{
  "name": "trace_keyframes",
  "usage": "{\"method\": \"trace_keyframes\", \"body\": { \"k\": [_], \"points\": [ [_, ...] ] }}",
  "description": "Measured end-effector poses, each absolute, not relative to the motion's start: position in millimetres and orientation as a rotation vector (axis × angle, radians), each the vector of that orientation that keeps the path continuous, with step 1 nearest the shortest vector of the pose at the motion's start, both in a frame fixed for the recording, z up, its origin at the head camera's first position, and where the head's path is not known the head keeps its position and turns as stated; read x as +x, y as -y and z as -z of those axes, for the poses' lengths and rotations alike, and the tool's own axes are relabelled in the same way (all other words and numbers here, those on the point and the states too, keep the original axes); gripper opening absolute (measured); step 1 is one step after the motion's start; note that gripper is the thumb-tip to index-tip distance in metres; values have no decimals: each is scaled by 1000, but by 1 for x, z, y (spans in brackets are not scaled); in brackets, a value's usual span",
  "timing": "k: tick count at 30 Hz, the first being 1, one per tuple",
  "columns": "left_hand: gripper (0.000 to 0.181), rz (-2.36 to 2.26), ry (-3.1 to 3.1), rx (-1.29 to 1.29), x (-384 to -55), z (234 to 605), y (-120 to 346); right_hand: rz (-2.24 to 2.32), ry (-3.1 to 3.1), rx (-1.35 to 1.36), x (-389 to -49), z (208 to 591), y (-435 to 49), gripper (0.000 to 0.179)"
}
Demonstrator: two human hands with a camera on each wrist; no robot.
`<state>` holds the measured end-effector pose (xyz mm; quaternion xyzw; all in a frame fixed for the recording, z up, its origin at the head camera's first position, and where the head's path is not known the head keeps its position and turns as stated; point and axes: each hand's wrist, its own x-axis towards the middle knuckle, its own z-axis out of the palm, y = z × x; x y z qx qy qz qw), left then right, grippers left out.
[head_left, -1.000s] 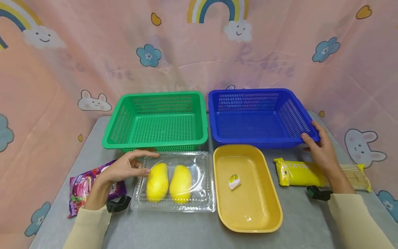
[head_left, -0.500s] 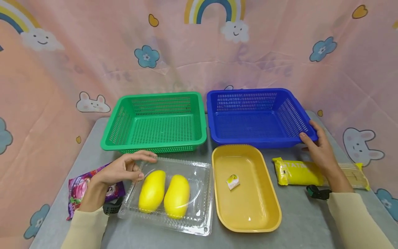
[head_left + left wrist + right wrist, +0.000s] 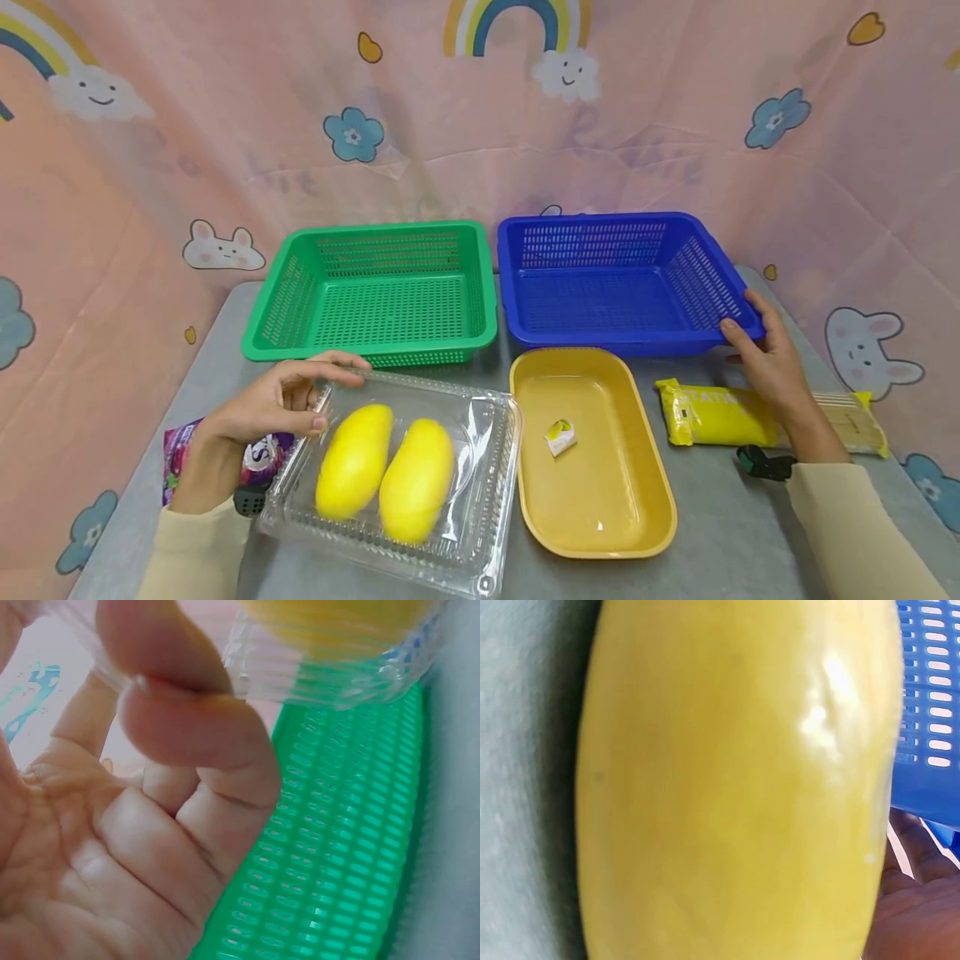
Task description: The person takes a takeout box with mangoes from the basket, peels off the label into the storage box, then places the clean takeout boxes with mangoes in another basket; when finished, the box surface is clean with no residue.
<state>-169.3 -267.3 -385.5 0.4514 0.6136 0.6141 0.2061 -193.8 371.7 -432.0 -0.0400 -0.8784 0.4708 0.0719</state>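
My left hand (image 3: 258,408) pinches the left back edge of a clear plastic clamshell box (image 3: 501,483), thumb on top, with other fingers curled beneath in the left wrist view. Through the lid show two yellow mangoes (image 3: 354,462), lying side by side. The box sits askew, raised toward me, its right edge overlapping the yellow tub's rim in the head view. At the far right, my right hand (image 3: 772,367) grips the near right corner of the blue basket (image 3: 622,340), thumb over the rim. Below that wrist lies a yellow packet (image 3: 720,417), which fills most of the right wrist view.
The green basket (image 3: 367,348) stands at the back left, beside the blue one. In the yellow tub (image 3: 600,508) lies a small white-and-yellow piece (image 3: 560,438). A purple packet (image 3: 262,457) lies partly hidden under the left arm. A printed pink cloth (image 3: 420,183) hangs behind the table.
My left hand has pulled the clamshell box toward me and to the left, turning and raising it with the mangoes inside. The right hand has stayed on the blue basket.
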Motion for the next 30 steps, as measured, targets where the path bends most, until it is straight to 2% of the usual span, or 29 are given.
{"method": "trace_keyframes", "body": {
  "k": [16, 24, 30],
  "points": [
    [50, -1860, -1904, 1040, -200, 341, 247, -1405, 2660, -158, -192, 434, -371, 70],
    [45, -1831, -2056, 818, -232, 321, 212, -1422, 2647, -140, -193, 433, -370, 71],
    [49, -1783, -2102, 715, -259, 301, 174, -1430, 2638, -122, -193, 432, -371, 70]
  ]
}}
